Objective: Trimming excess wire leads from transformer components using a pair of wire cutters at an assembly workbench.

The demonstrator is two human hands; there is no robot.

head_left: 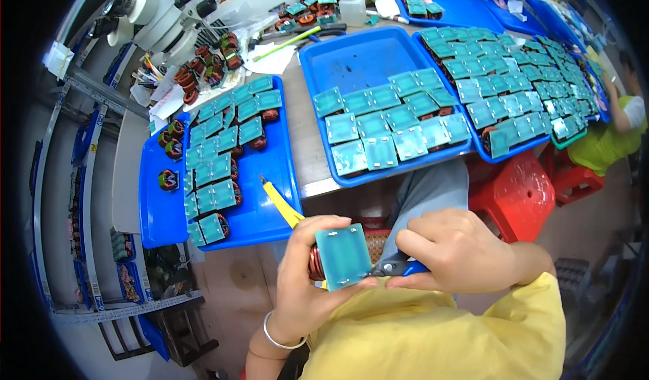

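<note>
My left hand [297, 275] grips a coil module: a square teal circuit board [345, 253] with a copper-wound coil [315, 264] behind it. The board faces up toward me, with small shiny solder points near its top and bottom edges. My right hand [460, 250] is closed around blue-handled cutters [390, 268]. Their dark jaws meet the board's lower right edge, beside my left fingertips. A yellow tool [280, 203] with a thin tip reaches out from behind my left hand over a tray; I cannot tell whether the hand holds it.
The left blue tray [274, 219] carries rows of similar modules and several loose coils [169, 180]. Another blue tray [358, 56] and a fuller one [497, 152] stand rightward. A microscope [152, 15] is at the back left. Beyond a red stool [520, 194] sits another person [618, 130].
</note>
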